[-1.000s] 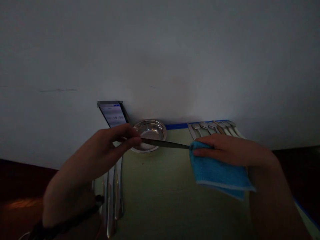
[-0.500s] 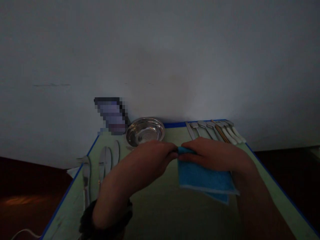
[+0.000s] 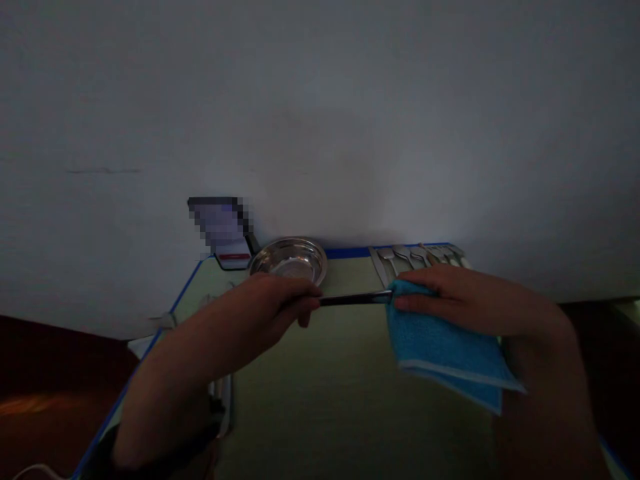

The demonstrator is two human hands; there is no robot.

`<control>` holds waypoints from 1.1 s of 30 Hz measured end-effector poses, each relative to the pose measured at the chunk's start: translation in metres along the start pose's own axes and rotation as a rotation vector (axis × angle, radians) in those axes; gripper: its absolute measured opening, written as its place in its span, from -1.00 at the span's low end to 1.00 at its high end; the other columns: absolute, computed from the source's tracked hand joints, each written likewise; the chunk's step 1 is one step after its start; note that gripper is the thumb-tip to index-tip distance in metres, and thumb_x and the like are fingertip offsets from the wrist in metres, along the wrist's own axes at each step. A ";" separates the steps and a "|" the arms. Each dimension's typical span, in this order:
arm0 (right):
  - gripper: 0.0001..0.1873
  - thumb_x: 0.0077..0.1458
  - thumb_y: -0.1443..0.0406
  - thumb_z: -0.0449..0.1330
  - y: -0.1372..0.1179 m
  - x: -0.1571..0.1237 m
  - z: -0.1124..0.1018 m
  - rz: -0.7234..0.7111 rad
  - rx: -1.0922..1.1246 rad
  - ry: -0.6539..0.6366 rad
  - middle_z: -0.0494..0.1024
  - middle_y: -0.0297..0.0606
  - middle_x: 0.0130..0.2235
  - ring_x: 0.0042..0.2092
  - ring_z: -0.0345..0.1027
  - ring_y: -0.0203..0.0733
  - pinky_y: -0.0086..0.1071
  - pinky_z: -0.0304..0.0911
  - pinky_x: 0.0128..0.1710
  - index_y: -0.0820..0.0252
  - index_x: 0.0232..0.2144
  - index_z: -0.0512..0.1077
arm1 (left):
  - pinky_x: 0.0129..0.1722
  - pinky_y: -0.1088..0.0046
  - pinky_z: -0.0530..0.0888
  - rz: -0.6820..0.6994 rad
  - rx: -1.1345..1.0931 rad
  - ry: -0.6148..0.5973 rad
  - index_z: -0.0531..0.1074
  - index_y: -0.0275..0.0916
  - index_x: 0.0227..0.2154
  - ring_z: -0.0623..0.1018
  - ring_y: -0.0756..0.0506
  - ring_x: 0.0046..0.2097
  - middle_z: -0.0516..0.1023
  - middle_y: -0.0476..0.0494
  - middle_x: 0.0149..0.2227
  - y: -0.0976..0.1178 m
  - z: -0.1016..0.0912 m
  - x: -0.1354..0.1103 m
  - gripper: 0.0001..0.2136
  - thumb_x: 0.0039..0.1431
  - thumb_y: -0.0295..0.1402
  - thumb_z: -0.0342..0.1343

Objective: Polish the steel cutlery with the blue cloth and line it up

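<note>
A slim metal piece of cutlery (image 3: 355, 298) stretches level between my hands above the table; its ends are hidden, so its kind does not show. My left hand (image 3: 280, 300) pinches its left end between thumb and fingers. With my right hand (image 3: 445, 293) I grip a folded blue cloth (image 3: 445, 350), which is closed around the right end of the metal. The cloth's lower flaps, edged in white, hang below my right hand.
Behind my hands stands a shiny metal bowl (image 3: 295, 260), with a propped phone (image 3: 225, 233) to its left. Spoons (image 3: 403, 253), forks and other cutlery lie in a row at the back right. More cutlery (image 3: 225, 400) lies partly hidden under my left arm. A wall (image 3: 320, 133) rises behind the table.
My hands have moved apart: the right one slid right with the cloth, the left one moved left. A length of the metal cutlery now shows between them.
</note>
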State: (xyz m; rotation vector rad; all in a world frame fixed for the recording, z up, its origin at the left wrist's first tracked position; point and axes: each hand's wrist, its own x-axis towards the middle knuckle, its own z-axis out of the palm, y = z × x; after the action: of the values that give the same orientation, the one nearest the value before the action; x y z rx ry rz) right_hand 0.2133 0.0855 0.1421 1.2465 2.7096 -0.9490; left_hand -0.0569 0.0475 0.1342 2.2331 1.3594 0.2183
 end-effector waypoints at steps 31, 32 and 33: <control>-0.58 0.17 0.01 -0.08 -0.020 0.014 0.001 -0.072 0.004 -0.161 0.48 -0.26 -0.34 -0.32 0.34 -0.24 -0.39 0.15 -0.36 0.16 -0.31 0.42 | -0.40 0.49 0.32 0.060 0.063 -0.024 0.50 -0.13 -0.29 0.51 -0.03 -0.39 0.57 -0.01 -0.42 0.029 0.008 0.016 -0.79 0.23 -0.27 -0.04; -0.58 0.17 0.01 -0.08 -0.018 0.012 0.000 -0.061 0.008 -0.155 0.48 -0.27 -0.33 -0.31 0.34 -0.24 -0.38 0.16 -0.34 0.14 -0.30 0.43 | -0.42 0.51 0.31 0.040 0.053 -0.008 0.51 -0.13 -0.30 0.51 -0.02 -0.40 0.57 0.00 -0.41 0.023 0.005 0.014 -0.80 0.22 -0.29 -0.02; -0.59 0.17 0.01 -0.07 -0.015 0.010 0.000 -0.047 0.013 -0.144 0.49 -0.28 -0.31 -0.29 0.35 -0.23 -0.38 0.16 -0.32 0.13 -0.29 0.43 | -0.42 0.51 0.31 0.015 0.053 0.013 0.51 -0.14 -0.31 0.51 -0.01 -0.40 0.57 0.01 -0.42 0.018 0.001 0.011 -0.81 0.21 -0.30 -0.02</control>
State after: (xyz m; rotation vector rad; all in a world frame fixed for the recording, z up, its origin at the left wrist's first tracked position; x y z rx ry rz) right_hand 0.1959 0.0851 0.1471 1.0752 2.6371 -1.0206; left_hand -0.0371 0.0496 0.1408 2.2898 1.3709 0.2040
